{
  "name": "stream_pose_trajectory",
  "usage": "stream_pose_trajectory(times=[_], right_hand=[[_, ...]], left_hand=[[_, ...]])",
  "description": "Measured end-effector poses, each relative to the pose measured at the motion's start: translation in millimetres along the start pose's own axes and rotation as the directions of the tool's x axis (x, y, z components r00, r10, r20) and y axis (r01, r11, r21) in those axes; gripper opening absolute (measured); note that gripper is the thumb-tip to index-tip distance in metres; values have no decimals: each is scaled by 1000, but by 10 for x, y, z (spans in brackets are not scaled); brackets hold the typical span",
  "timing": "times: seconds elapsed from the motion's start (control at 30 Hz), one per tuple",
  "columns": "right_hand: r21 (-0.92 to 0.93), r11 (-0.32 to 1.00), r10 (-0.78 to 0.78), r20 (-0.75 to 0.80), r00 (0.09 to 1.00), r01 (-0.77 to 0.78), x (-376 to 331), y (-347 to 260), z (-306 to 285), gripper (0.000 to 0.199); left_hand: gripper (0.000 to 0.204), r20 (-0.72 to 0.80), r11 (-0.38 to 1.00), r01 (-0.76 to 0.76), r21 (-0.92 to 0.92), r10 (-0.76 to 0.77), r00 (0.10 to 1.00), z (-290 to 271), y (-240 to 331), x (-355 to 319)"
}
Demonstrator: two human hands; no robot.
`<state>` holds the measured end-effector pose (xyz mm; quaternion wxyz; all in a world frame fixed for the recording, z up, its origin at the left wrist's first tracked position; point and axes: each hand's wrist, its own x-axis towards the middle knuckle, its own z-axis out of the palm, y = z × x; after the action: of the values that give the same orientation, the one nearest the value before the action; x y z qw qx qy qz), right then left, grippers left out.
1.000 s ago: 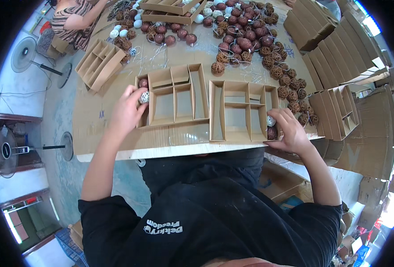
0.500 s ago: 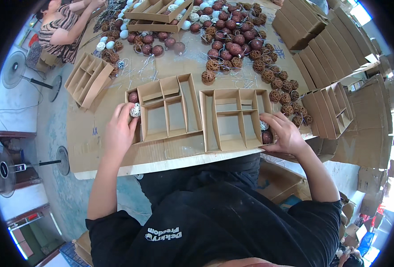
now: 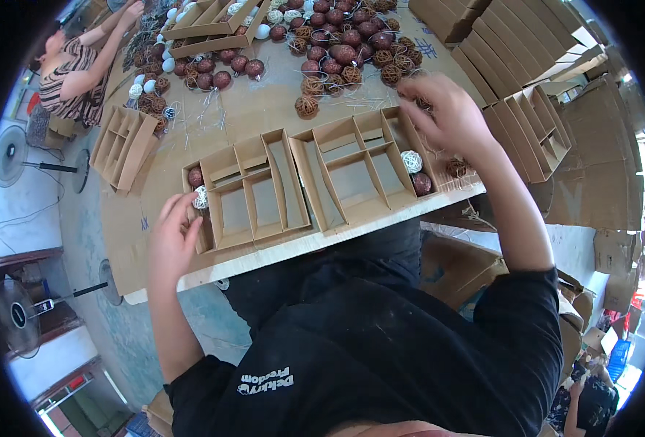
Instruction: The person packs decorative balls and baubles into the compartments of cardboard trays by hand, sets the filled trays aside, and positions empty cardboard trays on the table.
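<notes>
Two divided cardboard trays lie side by side at the table's near edge. My left hand rests at the left tray, fingers apart, fingertips by a white woven ball in its end compartment; a dark red ball sits just behind it. My right hand is stretched beyond the right tray, fingers curled over brown woven balls at the pile's edge; what it grips is hidden. The right tray's end compartments hold a white ball and a dark red ball.
A big pile of red, brown and white woven balls covers the far table. Stacked empty trays line the right side, another tray lies left. A second person works at the far left. Fans stand on the floor.
My right hand left the right tray's end and reached up to the ball pile; a white and a red ball now lie there. My left hand drew back off the white ball.
</notes>
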<state>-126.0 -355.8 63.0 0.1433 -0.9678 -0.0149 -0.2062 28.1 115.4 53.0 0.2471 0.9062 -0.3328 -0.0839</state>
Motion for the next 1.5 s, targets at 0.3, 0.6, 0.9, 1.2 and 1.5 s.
stream_pose_trajectory(times=[0.3,0.6,0.9,1.2,1.5], right_hand=[[-290,936,235,90,968,-201,1375,370,865,35],[186,903,413,-130,901,-387,691,231,571,40],[382,829,453,-30,891,-408,404,306,536,41],[463,789,483,-63,873,-404,-47,18,407,42],[451,808,425,0,905,-379,-210,-75,379,37]], left_hand=[[49,114,975,-156,160,138,984,-215,1086,921],[49,143,915,-351,198,327,934,677,1300,2059],[54,129,933,-340,120,325,937,904,1233,2200],[43,125,967,-253,33,247,961,1027,1072,2482],[57,93,974,-192,-118,203,975,1006,1032,2478]])
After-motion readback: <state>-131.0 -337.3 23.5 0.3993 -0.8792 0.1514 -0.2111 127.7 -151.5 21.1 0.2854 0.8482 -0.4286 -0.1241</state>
